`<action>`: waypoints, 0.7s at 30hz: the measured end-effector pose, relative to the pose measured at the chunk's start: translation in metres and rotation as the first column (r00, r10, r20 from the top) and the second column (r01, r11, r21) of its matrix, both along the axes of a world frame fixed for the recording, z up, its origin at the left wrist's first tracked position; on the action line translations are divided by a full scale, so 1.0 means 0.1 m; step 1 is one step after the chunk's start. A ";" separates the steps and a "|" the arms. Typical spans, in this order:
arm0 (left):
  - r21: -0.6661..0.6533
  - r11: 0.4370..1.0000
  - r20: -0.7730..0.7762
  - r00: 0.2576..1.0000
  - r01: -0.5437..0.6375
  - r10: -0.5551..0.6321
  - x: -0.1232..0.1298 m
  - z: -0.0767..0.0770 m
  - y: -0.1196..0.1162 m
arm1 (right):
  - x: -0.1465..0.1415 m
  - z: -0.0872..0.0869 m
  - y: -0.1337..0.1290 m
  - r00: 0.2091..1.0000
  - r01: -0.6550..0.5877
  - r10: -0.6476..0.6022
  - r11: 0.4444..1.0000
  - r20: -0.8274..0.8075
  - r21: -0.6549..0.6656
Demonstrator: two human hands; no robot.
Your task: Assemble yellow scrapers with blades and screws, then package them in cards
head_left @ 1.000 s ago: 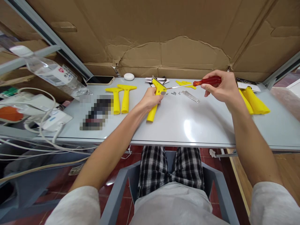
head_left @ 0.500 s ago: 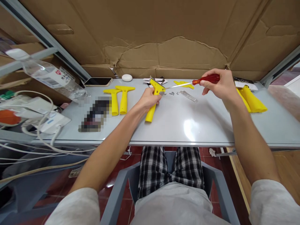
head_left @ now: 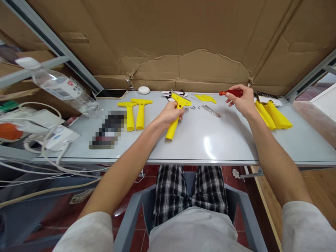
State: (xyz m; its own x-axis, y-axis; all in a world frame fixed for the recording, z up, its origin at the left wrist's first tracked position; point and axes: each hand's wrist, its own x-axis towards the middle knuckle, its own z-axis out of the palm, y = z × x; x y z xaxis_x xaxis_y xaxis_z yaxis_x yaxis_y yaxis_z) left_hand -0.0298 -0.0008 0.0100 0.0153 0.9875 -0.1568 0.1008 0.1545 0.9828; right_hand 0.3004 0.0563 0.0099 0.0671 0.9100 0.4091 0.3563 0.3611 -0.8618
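My left hand (head_left: 171, 114) is wrapped round the handle of a yellow scraper (head_left: 172, 129), its wide head tilted up past my fingers. In my right hand (head_left: 243, 99) is a screwdriver (head_left: 231, 93) with a red handle; its thin shaft points left, apart from the scraper. Several small screws (head_left: 193, 107) lie just right of the scraper head. Beside them rests a flat metal plate (head_left: 211, 111). Behind these are flat yellow pieces (head_left: 206, 98), with the screwdriver shaft passing above them. Two more yellow scrapers (head_left: 140, 113) lie left of my left hand.
Yellow handle parts (head_left: 279, 115) lie at the right. A phone (head_left: 111, 93) and a white oval object (head_left: 144, 90) are at the back left. A plastic bottle (head_left: 60, 85) and white cables (head_left: 56, 140) crowd the left end. A cardboard wall (head_left: 189, 66) stands behind the table.
The screwdriver's tip has come away from the scraper head, and its shaft is now more level. My left hand has turned the scraper so its head faces more upward.
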 end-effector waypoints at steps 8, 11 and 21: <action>-0.002 1.000 0.011 1.000 0.022 -0.022 0.03 0.02 -0.03 | 0.10 -0.22 0.13 0.982 0.034 -0.039 0.999 0.183 0.031; -0.023 0.999 0.006 1.000 0.031 -0.031 0.04 0.03 -0.05 | 0.15 -0.23 0.14 0.924 0.054 -0.073 0.997 0.376 0.061; -0.060 0.996 0.054 0.997 0.064 -0.061 0.11 0.02 -0.06 | 0.21 -0.26 0.19 0.839 -0.006 0.023 0.999 0.544 -0.033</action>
State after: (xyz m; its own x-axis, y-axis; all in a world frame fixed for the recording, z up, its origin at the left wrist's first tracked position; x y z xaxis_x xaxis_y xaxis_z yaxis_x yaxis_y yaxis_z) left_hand -0.0189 -0.0065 0.0118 0.0860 0.9729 -0.2145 0.0611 0.2098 0.9758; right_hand 0.3217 0.0756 -0.0163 -0.1723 0.9209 0.3497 0.7659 0.3485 -0.5403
